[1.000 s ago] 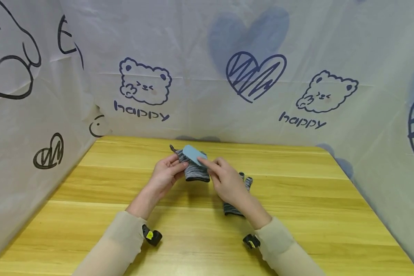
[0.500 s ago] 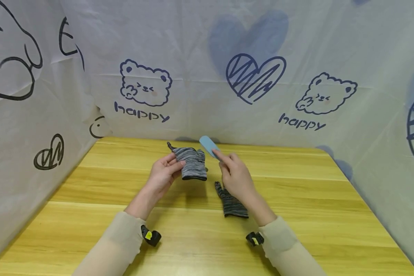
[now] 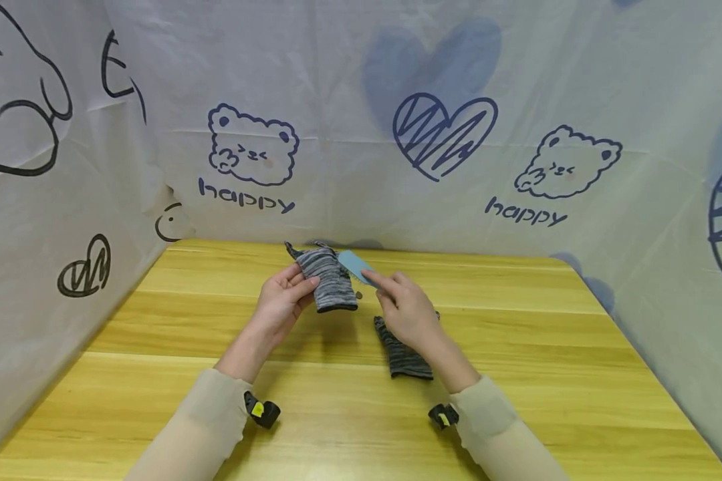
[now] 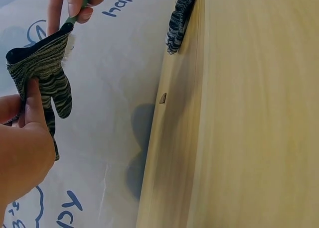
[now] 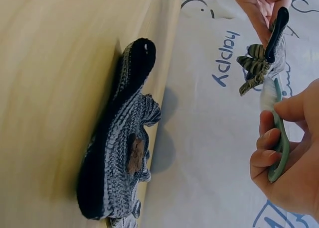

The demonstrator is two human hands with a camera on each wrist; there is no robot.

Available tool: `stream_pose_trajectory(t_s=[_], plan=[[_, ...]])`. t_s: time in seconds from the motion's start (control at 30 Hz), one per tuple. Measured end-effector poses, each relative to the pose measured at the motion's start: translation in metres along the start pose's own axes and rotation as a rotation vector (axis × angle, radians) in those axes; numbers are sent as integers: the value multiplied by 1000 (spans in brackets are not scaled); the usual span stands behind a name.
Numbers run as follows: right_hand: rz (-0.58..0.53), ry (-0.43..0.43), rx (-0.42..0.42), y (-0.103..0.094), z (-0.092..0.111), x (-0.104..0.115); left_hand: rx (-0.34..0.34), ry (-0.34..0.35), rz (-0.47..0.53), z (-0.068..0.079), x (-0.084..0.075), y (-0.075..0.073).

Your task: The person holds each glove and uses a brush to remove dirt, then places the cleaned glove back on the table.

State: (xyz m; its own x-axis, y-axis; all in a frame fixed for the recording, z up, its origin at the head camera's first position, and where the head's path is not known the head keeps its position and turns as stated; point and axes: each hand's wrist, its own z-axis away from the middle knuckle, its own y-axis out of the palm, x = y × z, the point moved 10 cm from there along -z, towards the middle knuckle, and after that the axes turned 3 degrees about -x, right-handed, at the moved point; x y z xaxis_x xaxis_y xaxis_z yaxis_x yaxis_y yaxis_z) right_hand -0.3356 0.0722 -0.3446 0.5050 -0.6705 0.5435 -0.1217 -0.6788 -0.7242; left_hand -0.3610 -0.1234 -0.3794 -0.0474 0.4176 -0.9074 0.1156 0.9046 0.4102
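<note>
Left fingers [image 3: 305,288]: thumb above, fingers beneath, pinching one side of the raised glove [image 3: 332,283].
Right fingers [image 3: 383,280]: curled round the handle of the brush [image 3: 355,266], index laid along its back.
Raised glove: held above the table [image 3: 517,401], cuff toward the person, side opposite the pinch unsupported.
Bristles [image 5: 269,94]: at that loose side; pressure, cannot tell.
Slip risk: a hard stroke could swing the limp knit away, or drag it from a one-sided pinch.
Snag risk: bristles might catch in the glove's fingers and twist them.
Second glove [image 3: 406,354]: on the table below the right hand [image 3: 412,315], a brown patch [image 5: 135,155] on it; a low wrist could smear that.
Dark crumb [image 3: 358,295]: on the table; a sweeping sleeve might scatter it.
</note>
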Motion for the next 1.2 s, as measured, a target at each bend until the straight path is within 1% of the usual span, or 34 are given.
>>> stream_pose_trajectory(t_s=[0.23, 0.3, 0.37, 0.47, 0.53, 0.67, 0.73, 0.83, 1.0, 1.1, 1.2], plan=[[26, 60, 29, 3, -1, -12, 11, 23, 21, 2, -2, 1], [35, 78, 24, 3, -2, -16, 11, 27, 28, 2, -2, 1], [33, 85, 2, 0, -2, -17, 13, 28, 31, 3, -3, 1], [9, 77, -39, -5, -3, -15, 19, 28, 28, 3, -3, 1], [-20, 56, -53, -7, -3, -10, 22, 28, 27, 3, -3, 1], [-43, 8, -30, -3, -3, -2, 27, 28, 29, 3, -2, 1], [-30, 6, -6, 1, -2, -2, 28, 29, 36, 3, -2, 1], [1, 36, 32, 6, -1, -6, 27, 35, 42, 3, -2, 2], [54, 111, 86, 11, 0, -20, 29, 35, 44, 3, -2, 2], [85, 152, 86, 9, -1, -28, 33, 37, 48, 3, -2, 3], [86, 195, 50, 3, -1, -34, 32, 38, 46, 2, -3, 3]])
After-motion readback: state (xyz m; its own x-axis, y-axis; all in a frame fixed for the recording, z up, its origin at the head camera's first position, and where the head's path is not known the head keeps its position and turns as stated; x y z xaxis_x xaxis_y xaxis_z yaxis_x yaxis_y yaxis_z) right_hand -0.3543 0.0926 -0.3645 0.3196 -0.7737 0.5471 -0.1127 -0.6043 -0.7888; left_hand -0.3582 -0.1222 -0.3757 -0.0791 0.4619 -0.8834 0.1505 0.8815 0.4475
